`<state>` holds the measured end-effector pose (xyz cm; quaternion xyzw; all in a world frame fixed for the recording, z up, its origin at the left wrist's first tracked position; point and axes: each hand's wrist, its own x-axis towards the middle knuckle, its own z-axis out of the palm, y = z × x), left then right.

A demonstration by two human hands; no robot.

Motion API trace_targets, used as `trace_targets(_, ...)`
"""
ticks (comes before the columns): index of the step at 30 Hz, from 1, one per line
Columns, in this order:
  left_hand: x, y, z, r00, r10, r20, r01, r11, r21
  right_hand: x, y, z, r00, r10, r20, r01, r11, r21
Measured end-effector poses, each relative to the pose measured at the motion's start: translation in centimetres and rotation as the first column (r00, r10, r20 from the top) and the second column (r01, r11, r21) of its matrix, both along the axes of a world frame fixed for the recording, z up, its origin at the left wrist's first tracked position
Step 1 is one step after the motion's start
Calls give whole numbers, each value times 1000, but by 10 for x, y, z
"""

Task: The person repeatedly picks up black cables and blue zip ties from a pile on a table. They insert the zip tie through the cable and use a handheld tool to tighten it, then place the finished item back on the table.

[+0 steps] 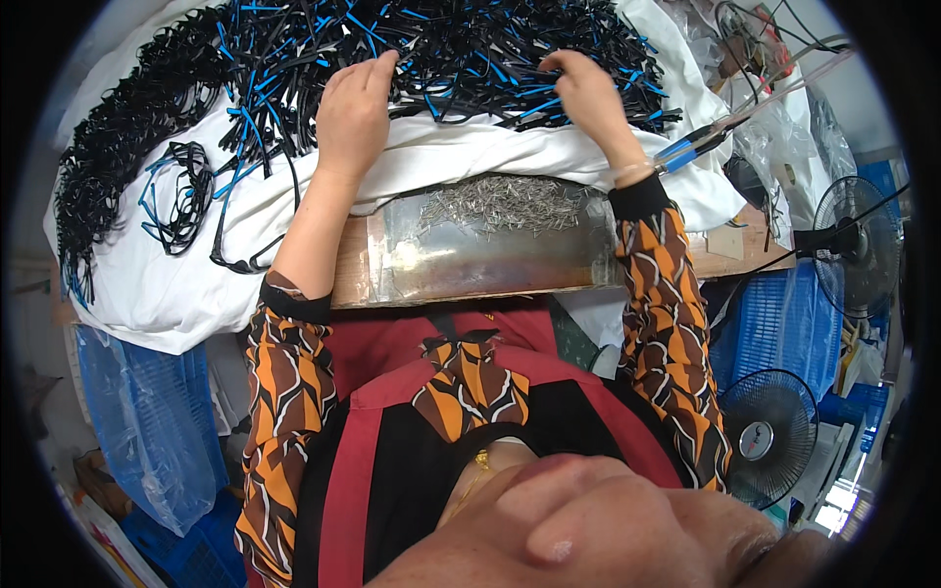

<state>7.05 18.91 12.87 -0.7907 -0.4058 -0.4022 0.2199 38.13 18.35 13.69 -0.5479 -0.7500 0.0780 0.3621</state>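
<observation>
A broad heap of thin black and blue strips [470, 73], perhaps cut cable pieces or straps, lies on a white cloth [431, 152]. My left hand [355, 116] rests at the near side of the heap, back upward, its fingers extended close together with no held piece visible. Farther right, my right hand [591, 98] is over the heap with its fingers apart; it shows nothing in its grip. Nearer to me, many small thin metal pins [505, 204] lie piled on a shiny metal sheet [470, 260] between my forearms.
Beside my right wrist is a slim blue and black tool [684, 149] with a cord. Two fans [769, 436] stand at right, near blue crates [779, 314]. Left on the cloth sits a separate small bundle of strips [184, 201]. A blue plastic bag [152, 421] hangs below.
</observation>
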Motion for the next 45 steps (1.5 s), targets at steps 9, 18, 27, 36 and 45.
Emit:
trace_targets(9,13,-64,39,548,158,821,519,706,-483,-17,26,-26,818,-146,557,119,989,86)
trace_targets(18,33,-142,8,84,532,843,996,-80,-48,-21,16,-6,972,-235,21,203,878,433)
trace_targets(27,39,-143,-11,138,735,663,980,-199,17,-65,-56,39,962,158,-221,8,797,605)
trace_targets(36,46,-158,-43,0,821,570,985,-98,141,-117,-153,-13,868,379,-320,-159,824,544)
trace_targets(45,52,-169,-33,-44,801,596,991,-39,125,-96,-183,-32,843,408,-352,-400,911,98)
